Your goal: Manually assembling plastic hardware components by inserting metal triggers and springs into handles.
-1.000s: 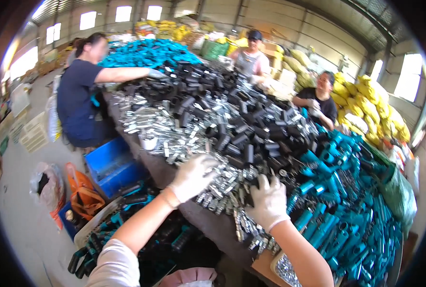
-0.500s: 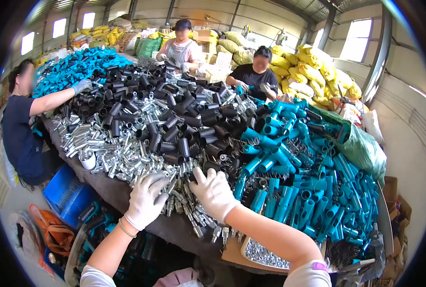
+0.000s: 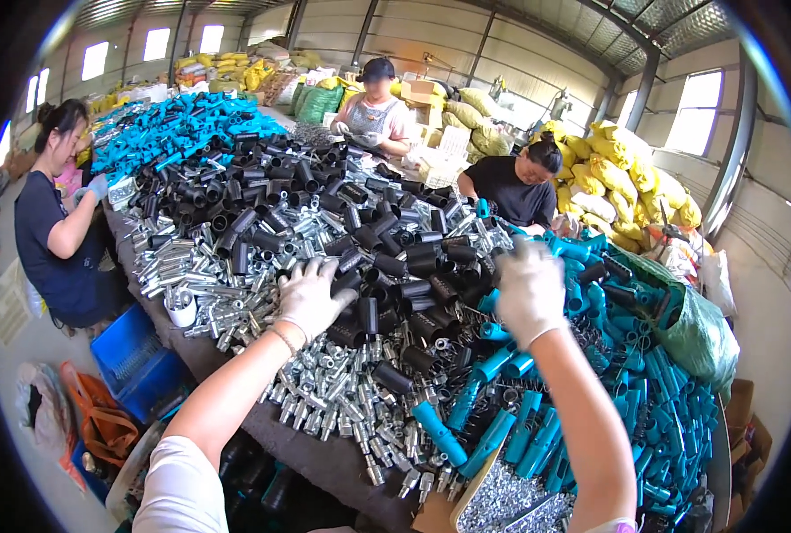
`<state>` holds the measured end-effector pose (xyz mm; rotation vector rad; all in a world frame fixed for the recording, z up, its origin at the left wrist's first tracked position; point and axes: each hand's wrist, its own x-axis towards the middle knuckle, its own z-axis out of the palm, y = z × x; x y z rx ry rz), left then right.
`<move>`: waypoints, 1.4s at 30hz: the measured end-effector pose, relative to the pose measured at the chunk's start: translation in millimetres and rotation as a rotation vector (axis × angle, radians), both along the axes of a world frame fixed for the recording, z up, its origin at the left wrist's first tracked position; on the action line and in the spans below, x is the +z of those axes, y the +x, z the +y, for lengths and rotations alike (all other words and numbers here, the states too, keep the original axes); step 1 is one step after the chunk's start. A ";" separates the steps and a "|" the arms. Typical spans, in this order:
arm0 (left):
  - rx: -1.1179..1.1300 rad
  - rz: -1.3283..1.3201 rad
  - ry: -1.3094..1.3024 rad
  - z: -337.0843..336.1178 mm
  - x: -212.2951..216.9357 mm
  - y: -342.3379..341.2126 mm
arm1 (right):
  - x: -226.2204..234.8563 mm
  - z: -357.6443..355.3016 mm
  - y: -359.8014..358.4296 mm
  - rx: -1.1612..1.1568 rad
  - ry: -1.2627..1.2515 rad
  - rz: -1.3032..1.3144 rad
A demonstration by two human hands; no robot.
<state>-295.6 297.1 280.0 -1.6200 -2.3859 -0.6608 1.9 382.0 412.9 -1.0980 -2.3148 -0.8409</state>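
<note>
My left hand, in a white glove, is stretched over the pile with its fingers spread. Under and beside it lie black tubes and silver metal fittings; it appears to hold nothing. Farther right, my right hand, gloved too, hovers above the teal tubular parts. Motion smears its fingers, so whether anything is in them cannot be made out. A single teal tube and a black tube lie among the fittings near the table's front edge.
A container of small silver pieces stands at the front edge. A white cup sits left among fittings. Blue crates are below the table's left side. Three co-workers sit around the pile. A green sack lies at right.
Both my hands have moved forward and apart, the right one over the teal parts. The view has shifted. The left co-worker has drawn an arm back from the pile.
</note>
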 end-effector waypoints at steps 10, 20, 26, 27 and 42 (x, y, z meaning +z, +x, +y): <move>-0.092 0.222 0.103 0.4 25.0 27.1 | -74.0 -31.1 -82.3 0.021 -0.231 -0.494; -0.953 -0.073 0.200 59.7 10.7 83.7 | -54.5 -4.0 5.8 0.082 -0.260 -0.387; -0.925 0.068 0.103 107.0 6.8 107.8 | -43.7 -4.8 31.2 0.055 -0.242 -0.455; -0.910 0.068 0.117 113.3 11.3 111.2 | -43.0 -3.3 33.4 0.062 -0.259 -0.444; -0.501 0.208 0.134 174.9 28.1 145.6 | -36.7 -11.7 44.1 0.118 -0.291 -0.442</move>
